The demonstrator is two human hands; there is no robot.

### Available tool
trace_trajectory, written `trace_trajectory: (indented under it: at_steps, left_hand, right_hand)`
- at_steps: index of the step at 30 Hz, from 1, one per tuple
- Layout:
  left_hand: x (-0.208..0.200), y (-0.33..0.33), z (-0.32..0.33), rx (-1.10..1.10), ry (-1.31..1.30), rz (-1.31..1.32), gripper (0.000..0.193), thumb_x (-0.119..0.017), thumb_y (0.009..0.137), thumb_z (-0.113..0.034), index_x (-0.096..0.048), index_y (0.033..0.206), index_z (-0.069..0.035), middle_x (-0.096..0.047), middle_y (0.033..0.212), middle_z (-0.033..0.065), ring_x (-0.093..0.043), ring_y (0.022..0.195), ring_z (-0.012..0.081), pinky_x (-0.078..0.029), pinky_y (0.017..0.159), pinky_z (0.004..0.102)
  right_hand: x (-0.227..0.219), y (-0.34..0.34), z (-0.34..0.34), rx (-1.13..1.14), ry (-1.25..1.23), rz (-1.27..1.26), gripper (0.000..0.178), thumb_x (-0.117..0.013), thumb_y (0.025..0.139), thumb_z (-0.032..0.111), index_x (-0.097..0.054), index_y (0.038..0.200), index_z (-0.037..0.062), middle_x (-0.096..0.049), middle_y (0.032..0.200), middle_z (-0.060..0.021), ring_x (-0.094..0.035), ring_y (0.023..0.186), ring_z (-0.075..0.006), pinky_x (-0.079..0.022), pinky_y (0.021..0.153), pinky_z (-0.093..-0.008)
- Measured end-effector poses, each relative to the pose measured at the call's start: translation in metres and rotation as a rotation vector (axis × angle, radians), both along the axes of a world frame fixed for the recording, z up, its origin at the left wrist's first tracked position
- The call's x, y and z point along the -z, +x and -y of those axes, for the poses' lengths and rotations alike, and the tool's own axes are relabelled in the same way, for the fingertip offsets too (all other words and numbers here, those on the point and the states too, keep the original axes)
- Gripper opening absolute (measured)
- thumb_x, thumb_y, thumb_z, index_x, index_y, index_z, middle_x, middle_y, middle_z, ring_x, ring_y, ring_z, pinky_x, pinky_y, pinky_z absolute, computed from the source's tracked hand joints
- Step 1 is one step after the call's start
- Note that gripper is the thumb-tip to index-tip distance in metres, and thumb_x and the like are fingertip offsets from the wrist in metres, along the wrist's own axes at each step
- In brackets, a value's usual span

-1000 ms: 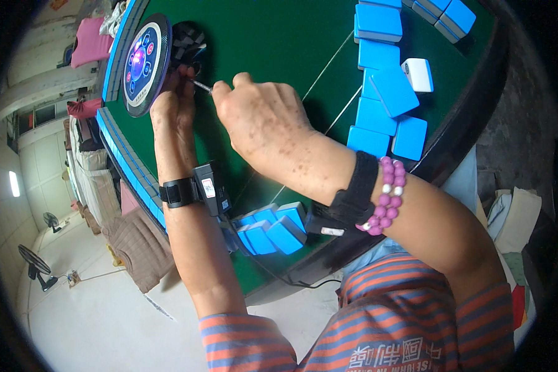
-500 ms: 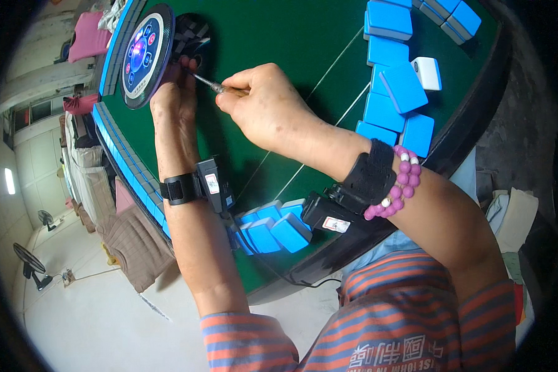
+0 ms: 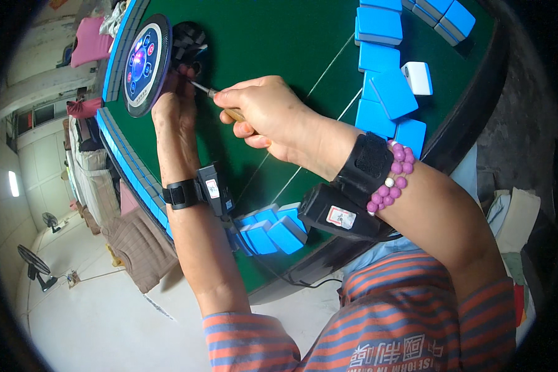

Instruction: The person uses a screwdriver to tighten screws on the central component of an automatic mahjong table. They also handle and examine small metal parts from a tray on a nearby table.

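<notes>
right hand (image 3: 263,113): clamped on the screwdriver (image 3: 212,94), presumably to aim its shaft. left hand (image 3: 175,102): at the underside of the control disc (image 3: 147,65), grip hidden. disc: tilted over the table (image 3: 260,37), apparently for access.

Table (image 3: 260,43): green top, thin white lines, black rim. Round panel (image 3: 139,65) toward table's left edge: dark blue face, violet-white glow, red and blue marks, black ring. Screwdriver (image 3: 203,88): silver shaft, tan handle. Tiles (image 3: 379,25) along right edge: blue backs, pale grey-white sides; one tile (image 3: 420,79) white with thin blue edge. Tile group (image 3: 285,235) by near edge: blue and white. Wrist straps (image 3: 182,194): plain black. Beads (image 3: 396,168): purple-pink, few white. Shirt (image 3: 248,340): orange and blue-grey stripes.
</notes>
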State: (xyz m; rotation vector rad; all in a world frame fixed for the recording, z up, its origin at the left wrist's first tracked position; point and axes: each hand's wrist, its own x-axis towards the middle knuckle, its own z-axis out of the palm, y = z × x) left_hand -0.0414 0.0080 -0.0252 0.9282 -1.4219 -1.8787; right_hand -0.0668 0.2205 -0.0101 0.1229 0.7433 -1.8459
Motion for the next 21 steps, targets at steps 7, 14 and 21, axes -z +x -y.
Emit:
trace_trajectory:
  at_steps: [7, 14, 21]
  left_hand:
    - [-0.002, 0.000, -0.001, -0.012, 0.066, 0.011, 0.022, -0.046, 0.093, 0.003, -0.052, 0.113, -0.002, -0.057, 0.104, 0.0128, -0.061, 0.091, 0.0258, -0.056, 0.079, 0.0419]
    - [-0.007, 0.000, -0.013, 0.033, 0.059, -0.013, 0.022, -0.042, 0.093, 0.003, -0.051, 0.113, -0.001, -0.058, 0.104, 0.0143, -0.061, 0.094, 0.0273, -0.055, 0.082, 0.0421]
    - [-0.003, 0.005, -0.003, 0.054, 0.041, -0.011, 0.024, -0.041, 0.093, 0.003, -0.051, 0.115, -0.001, -0.057, 0.107, 0.0154, -0.061, 0.099, 0.0276, -0.053, 0.086, 0.0436]
  right_hand:
    - [-0.002, 0.000, 0.003, 0.028, 0.375, -0.990, 0.018, -0.061, 0.085, 0.014, -0.062, 0.082, -0.0043, -0.059, 0.066, -0.0110, -0.058, 0.058, -0.0195, -0.047, 0.055, -0.0339]
    - [-0.011, 0.006, -0.001, 0.090, 0.519, -1.256, 0.013, -0.060, 0.082, 0.011, -0.061, 0.083, -0.0020, -0.063, 0.075, -0.0174, -0.064, 0.071, -0.0333, -0.050, 0.066, -0.0420]
    - [-0.012, 0.006, -0.005, 0.082, 0.637, -1.708, 0.011, -0.060, 0.082, 0.010, -0.063, 0.088, 0.0010, -0.063, 0.082, -0.0158, -0.064, 0.077, -0.0340, -0.053, 0.067, -0.0417]
